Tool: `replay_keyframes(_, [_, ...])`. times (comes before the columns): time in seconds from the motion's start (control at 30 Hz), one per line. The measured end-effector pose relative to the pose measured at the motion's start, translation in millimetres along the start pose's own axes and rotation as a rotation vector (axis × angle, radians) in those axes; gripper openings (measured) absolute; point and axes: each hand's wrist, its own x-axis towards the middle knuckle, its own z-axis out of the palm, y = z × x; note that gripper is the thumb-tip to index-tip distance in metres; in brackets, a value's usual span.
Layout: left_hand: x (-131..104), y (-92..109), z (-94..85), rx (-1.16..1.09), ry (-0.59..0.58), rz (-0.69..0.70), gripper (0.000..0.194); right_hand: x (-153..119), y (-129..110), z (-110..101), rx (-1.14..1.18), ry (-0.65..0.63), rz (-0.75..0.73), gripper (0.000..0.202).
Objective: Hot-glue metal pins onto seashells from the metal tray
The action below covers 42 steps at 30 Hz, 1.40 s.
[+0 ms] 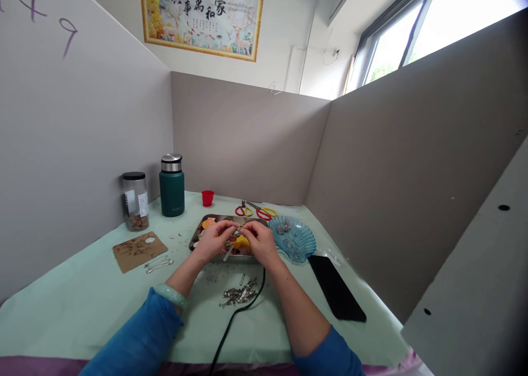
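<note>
My left hand [215,238] and my right hand [260,240] meet over a metal tray [243,259], fingertips pinched close together. Between them is a small shiny metal piece [236,233], too small to name exactly; both hands appear to grip it. Inside the tray, partly hidden by my hands, lie a yellow item [241,241] and an orange-yellow one [208,222]. Nearer to me, a loose pile of small silvery metal parts [240,294] rests on the cloth, below and between my forearms.
A black cable [234,316] runs past the pile. On the right are a blue plate [297,244] with metal bits and a black phone-like slab [337,288]. Scissors [264,213] and a red cup [207,199] stand behind; a green flask [172,189], jar [135,202], cardboard [139,250] and safety pins [159,263] are left.
</note>
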Motion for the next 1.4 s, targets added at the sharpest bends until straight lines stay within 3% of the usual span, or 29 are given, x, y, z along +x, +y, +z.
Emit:
replay_keyframes(0.23, [0.1, 2.4, -0.6, 0.038, 0.003, 0.030, 0.041, -0.2, -0.1, -3.3, -0.020, -0.048, -0.184, 0.016])
replay_keyframes(0.47, [-3.2, 5.3, -1.7, -0.015, -0.037, -0.010, 0.038, 0.0, 1.5, -3.1, -0.054, -0.070, -0.209, 0.019])
replay_keyframes(1.0, [1.6, -8.0, -1.0, 0.063, -0.044, 0.049, 0.035, -2.1, 6.4, 0.3, -0.220, -0.086, -0.213, 0.022])
replay_keyframes(1.4, [-3.0, 4.3, -2.4, -0.107, -0.037, 0.028, 0.040, -2.3, 0.1, -3.6, -0.041, -0.037, -0.052, 0.023])
